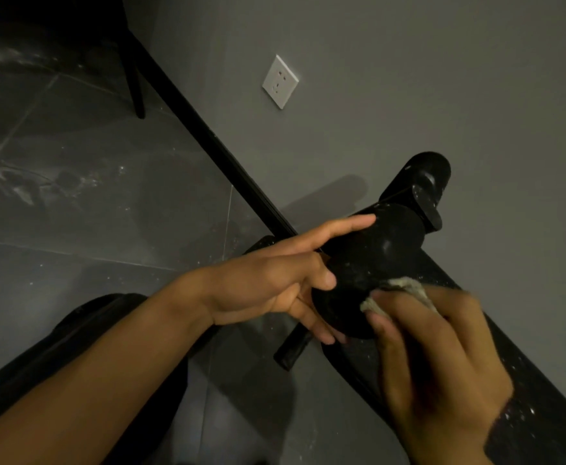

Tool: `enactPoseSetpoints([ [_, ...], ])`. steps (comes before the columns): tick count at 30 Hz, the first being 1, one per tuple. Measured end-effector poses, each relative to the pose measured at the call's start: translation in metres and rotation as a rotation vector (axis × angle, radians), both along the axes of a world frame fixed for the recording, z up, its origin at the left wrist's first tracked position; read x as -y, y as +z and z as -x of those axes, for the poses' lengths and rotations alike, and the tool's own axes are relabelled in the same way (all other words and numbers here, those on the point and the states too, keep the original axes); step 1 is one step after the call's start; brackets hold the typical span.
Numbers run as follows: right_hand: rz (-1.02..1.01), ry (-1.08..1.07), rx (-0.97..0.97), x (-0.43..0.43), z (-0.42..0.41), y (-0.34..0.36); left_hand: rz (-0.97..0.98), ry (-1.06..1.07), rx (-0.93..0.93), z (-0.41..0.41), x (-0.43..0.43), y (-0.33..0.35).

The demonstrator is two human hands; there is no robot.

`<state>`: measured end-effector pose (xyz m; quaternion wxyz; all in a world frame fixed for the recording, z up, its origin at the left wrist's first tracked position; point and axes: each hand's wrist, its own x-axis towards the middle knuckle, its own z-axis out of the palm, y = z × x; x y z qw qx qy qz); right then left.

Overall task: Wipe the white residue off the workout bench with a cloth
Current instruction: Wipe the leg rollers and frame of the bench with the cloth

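The black workout bench (pixel 543 414) runs from the lower right toward the wall, its pad speckled with white residue. At its far end sits a black foam roller pad (pixel 372 263), also dusted white. My left hand (pixel 274 283) holds this roller from the left, index finger stretched along its top and thumb against its side. My right hand (pixel 435 357) grips a bunched beige cloth (pixel 405 288) and presses it against the roller's near right side. This hand is blurred.
A second black roller and frame piece (pixel 425 186) stand behind, close to the grey wall with a white socket (pixel 279 81). A black skirting strip (pixel 207 135) runs diagonally. The dark tiled floor (pixel 90 213) carries white specks. A dark chair leg (pixel 135 92) stands at upper left.
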<state>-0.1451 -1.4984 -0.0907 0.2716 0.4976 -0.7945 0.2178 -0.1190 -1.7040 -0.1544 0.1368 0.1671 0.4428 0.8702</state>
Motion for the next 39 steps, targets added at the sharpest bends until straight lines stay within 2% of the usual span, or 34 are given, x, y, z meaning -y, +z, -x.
enactPoseSetpoints([
  [3,0.013,-0.044,0.037,-0.012,-0.003,-0.001,0.012,-0.007,0.010,-0.002,0.002,0.001],
  [8,0.008,0.014,-0.037,0.014,-0.002,0.003,0.024,0.052,-0.012,0.000,-0.001,-0.001],
  [13,-0.021,-0.042,0.027,-0.011,-0.004,0.004,0.078,0.068,-0.028,-0.003,0.000,0.002],
  [26,-0.033,0.036,0.038,0.011,-0.004,0.011,0.118,0.149,-0.055,0.004,-0.001,-0.003],
  [33,0.074,-0.023,0.188,0.000,0.000,0.005,0.267,0.318,-0.088,0.003,-0.001,0.002],
  [36,0.094,0.031,0.214,0.009,0.003,0.009,0.279,0.316,-0.092,0.006,-0.002,0.000],
  [39,0.083,-0.002,0.253,-0.007,0.005,0.006,0.284,0.279,-0.081,0.006,-0.001,0.002],
])
